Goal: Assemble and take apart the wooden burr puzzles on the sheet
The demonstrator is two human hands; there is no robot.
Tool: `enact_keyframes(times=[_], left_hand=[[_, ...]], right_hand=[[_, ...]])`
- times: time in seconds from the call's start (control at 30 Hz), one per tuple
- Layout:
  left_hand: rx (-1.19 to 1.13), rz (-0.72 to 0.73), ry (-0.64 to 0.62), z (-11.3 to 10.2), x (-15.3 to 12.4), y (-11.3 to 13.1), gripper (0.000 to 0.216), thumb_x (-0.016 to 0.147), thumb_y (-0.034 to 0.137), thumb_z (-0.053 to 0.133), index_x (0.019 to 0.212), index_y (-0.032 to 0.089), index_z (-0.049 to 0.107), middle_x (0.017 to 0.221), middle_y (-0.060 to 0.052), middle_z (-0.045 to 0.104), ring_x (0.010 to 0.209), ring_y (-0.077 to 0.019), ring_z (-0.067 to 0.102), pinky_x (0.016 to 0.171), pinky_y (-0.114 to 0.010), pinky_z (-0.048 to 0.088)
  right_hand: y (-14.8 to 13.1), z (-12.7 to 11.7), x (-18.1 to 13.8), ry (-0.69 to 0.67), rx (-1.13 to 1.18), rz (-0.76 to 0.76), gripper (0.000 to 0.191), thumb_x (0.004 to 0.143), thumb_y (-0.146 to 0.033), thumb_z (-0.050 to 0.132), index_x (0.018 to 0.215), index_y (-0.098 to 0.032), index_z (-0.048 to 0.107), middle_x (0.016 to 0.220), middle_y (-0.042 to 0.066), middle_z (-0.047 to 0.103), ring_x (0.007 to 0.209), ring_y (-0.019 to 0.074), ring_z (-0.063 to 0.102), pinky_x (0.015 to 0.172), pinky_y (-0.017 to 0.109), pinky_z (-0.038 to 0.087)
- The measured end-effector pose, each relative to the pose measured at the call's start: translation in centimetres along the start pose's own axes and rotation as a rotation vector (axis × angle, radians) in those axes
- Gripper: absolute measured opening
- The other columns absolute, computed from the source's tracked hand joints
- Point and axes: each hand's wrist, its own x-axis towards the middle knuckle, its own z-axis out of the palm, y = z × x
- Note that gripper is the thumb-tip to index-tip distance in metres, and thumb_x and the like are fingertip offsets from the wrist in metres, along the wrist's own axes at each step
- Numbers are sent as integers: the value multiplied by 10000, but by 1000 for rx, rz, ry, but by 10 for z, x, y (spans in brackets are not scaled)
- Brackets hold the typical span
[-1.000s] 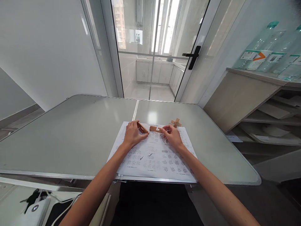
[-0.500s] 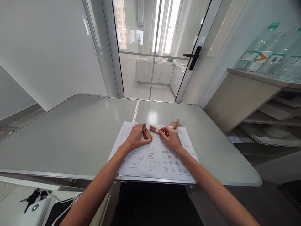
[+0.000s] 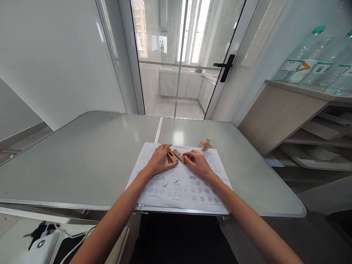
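Observation:
My left hand [image 3: 160, 160] is closed around a small bundle of notched wooden puzzle pieces [image 3: 173, 156], its thumb at their near end and its fingers at the far end. A separate notched wooden stick [image 3: 178, 155] lies slantwise just right of that bundle. My right hand [image 3: 198, 162] pinches this stick at its near right end with bent fingers. Under both hands is a printed sheet of paper [image 3: 176, 198] covered with small diagrams. An assembled cross-shaped wooden puzzle [image 3: 206, 144] sits at the sheet's far right edge.
The grey-green table [image 3: 90, 161] extends to both sides. Beyond it stands a glass door with a black handle [image 3: 226, 68]. Plastic bottles [image 3: 298, 66] stand on a shelf unit [image 3: 297, 110] at right. A white device [image 3: 42, 247] with cables lies at lower left.
My right hand has moved slightly left, bringing the wooden stick closer to the bundle and turning it to a steeper slant. My left hand has stayed nearly still.

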Motion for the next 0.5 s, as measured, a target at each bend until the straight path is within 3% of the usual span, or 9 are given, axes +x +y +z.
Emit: enact_keyframes(times=[0.27, 0.5], left_hand=[[-14, 44, -41, -1, 0, -1, 752, 832, 490, 760, 1473, 233, 463, 1457, -169, 527, 1346, -372, 534, 1130, -548, 456], [-25, 49, -76, -3, -3, 4, 894, 736, 683, 806, 1470, 271, 503, 1461, -151, 544, 1333, -389, 534, 1144, -574, 407]], right_hand=[[-5, -2, -2, -62, 53, -61, 258, 991, -319, 623, 1121, -287, 844, 985, 85, 710, 924, 249, 662, 811, 384, 523], [-10, 0, -3, -132, 86, -142, 268, 971, -283, 628, 1122, -308, 848, 1001, 84, 691, 936, 239, 641, 782, 364, 524]])
